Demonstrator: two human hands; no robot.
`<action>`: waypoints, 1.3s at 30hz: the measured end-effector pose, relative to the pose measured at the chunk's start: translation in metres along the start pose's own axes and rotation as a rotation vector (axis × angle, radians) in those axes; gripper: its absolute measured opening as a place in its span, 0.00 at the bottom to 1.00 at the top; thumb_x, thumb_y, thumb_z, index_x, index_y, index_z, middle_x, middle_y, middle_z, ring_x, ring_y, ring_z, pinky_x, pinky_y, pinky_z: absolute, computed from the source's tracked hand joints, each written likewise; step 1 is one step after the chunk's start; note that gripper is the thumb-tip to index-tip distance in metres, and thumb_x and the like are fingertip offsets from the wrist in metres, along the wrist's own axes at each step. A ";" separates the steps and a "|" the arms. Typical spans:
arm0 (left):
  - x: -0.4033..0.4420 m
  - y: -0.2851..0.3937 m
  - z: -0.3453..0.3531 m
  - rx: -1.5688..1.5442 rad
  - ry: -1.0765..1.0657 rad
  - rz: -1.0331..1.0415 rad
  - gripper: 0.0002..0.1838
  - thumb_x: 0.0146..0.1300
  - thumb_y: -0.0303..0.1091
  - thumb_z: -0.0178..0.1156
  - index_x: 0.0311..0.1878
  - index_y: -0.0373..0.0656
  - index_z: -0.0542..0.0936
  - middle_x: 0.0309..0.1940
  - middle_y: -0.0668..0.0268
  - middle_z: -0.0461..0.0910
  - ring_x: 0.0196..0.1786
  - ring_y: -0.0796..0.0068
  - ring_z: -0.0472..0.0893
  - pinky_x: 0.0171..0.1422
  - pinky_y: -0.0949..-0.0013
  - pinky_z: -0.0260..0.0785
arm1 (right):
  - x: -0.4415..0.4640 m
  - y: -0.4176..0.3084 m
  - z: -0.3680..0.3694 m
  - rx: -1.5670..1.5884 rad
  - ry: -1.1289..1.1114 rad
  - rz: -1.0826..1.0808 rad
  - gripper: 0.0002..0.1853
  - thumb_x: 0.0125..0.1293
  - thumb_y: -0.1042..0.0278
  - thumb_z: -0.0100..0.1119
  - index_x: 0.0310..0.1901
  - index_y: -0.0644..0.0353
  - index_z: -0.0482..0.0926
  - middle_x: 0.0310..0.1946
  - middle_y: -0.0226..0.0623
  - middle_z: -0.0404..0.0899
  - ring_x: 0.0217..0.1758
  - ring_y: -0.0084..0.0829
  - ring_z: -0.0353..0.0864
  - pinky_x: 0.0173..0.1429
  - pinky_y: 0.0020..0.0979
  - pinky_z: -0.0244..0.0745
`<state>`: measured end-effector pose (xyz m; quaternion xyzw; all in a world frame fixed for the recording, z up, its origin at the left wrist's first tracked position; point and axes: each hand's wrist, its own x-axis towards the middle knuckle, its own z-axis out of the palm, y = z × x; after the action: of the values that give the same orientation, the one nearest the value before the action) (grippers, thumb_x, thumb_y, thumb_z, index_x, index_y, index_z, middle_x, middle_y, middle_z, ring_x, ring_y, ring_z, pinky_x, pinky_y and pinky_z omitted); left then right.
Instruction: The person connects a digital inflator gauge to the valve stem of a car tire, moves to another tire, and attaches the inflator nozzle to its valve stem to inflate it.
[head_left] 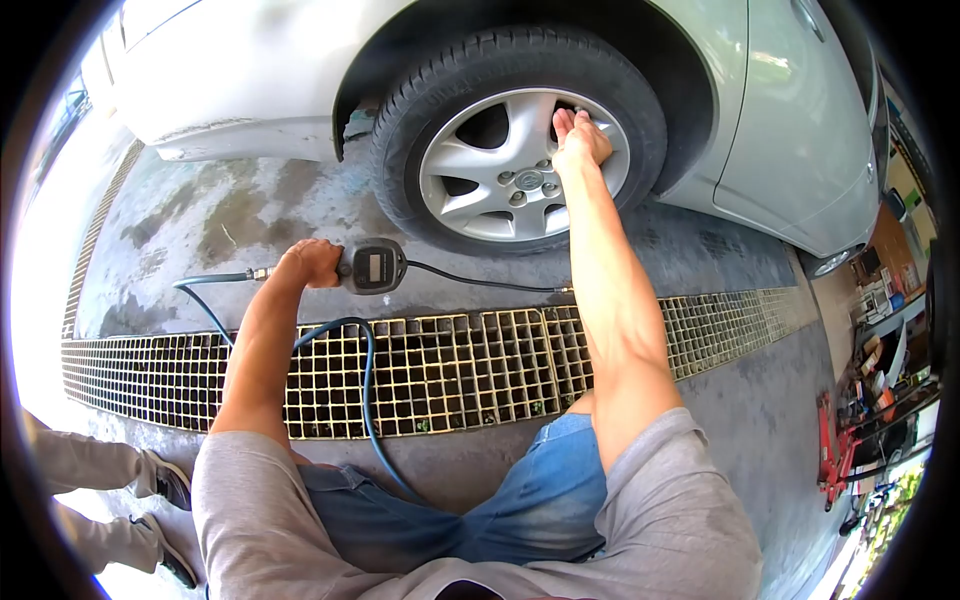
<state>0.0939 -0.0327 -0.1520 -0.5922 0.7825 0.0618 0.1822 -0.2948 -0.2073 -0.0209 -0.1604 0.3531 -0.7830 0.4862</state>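
My left hand (318, 262) is wrapped around the handle of a dark tire inflator gauge (374, 266) with a small display, held low over the concrete floor. A blue-grey air hose (212, 279) joins it at a metal coupling on the left. From its right side a thin black hose (480, 284) runs toward my right forearm. My right hand (580, 140) is at the upper right of the silver alloy wheel (528, 180), near the rim, its fingers curled together. Whatever those fingers pinch is hidden. The black tire (415, 110) surrounds the wheel.
A light-coloured car (240, 70) stands in front of me. A yellowish floor grating (450, 370) crosses the ground, with the hose looped over it. Another person's shoes (165, 480) are at the lower left. A red floor jack (832, 450) and cluttered shelves are at the right.
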 end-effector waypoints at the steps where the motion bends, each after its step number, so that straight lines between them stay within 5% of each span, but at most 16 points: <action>1: 0.000 0.001 -0.002 -0.001 -0.005 -0.010 0.23 0.52 0.44 0.64 0.48 0.40 0.85 0.45 0.50 0.88 0.52 0.50 0.86 0.60 0.54 0.79 | 0.001 -0.001 0.000 -0.009 0.003 0.008 0.10 0.77 0.75 0.55 0.49 0.76 0.76 0.42 0.53 0.85 0.36 0.39 0.89 0.43 0.33 0.92; 13: -0.004 0.006 -0.006 -0.015 0.001 -0.010 0.23 0.53 0.45 0.65 0.49 0.40 0.84 0.45 0.49 0.87 0.53 0.49 0.86 0.60 0.53 0.78 | -0.011 0.000 0.006 0.022 0.014 0.116 0.15 0.79 0.67 0.50 0.48 0.76 0.74 0.32 0.42 0.80 0.28 0.30 0.82 0.34 0.28 0.86; 22: -0.010 0.002 0.000 -0.004 0.012 -0.023 0.23 0.52 0.46 0.66 0.48 0.41 0.85 0.44 0.50 0.88 0.53 0.50 0.86 0.61 0.54 0.78 | -0.027 -0.001 0.006 -0.347 0.044 -0.178 0.13 0.76 0.68 0.53 0.40 0.73 0.77 0.29 0.43 0.83 0.23 0.31 0.83 0.26 0.30 0.81; 28: -0.011 0.004 -0.003 -0.006 -0.009 -0.007 0.22 0.52 0.44 0.65 0.47 0.41 0.85 0.44 0.50 0.88 0.52 0.51 0.86 0.60 0.54 0.78 | -0.017 0.000 0.001 -0.264 -0.017 -0.058 0.17 0.79 0.62 0.48 0.37 0.68 0.77 0.28 0.39 0.82 0.23 0.30 0.82 0.25 0.29 0.75; 35: -0.008 0.001 0.003 0.013 0.010 -0.014 0.22 0.52 0.44 0.65 0.47 0.41 0.85 0.44 0.51 0.88 0.53 0.51 0.86 0.60 0.54 0.78 | 0.026 0.008 -0.016 0.233 -0.236 0.317 0.19 0.82 0.57 0.42 0.37 0.61 0.75 0.25 0.33 0.79 0.25 0.27 0.78 0.28 0.28 0.71; 39: -0.010 0.003 -0.002 0.035 -0.012 -0.014 0.22 0.52 0.44 0.66 0.48 0.41 0.85 0.44 0.51 0.88 0.53 0.51 0.86 0.60 0.55 0.78 | 0.019 0.004 -0.011 0.205 -0.151 0.304 0.19 0.82 0.57 0.44 0.40 0.64 0.76 0.28 0.35 0.81 0.27 0.29 0.80 0.30 0.27 0.77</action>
<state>0.0928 -0.0230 -0.1472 -0.5939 0.7782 0.0507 0.1977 -0.3078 -0.2204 -0.0328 -0.1133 0.2541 -0.7184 0.6376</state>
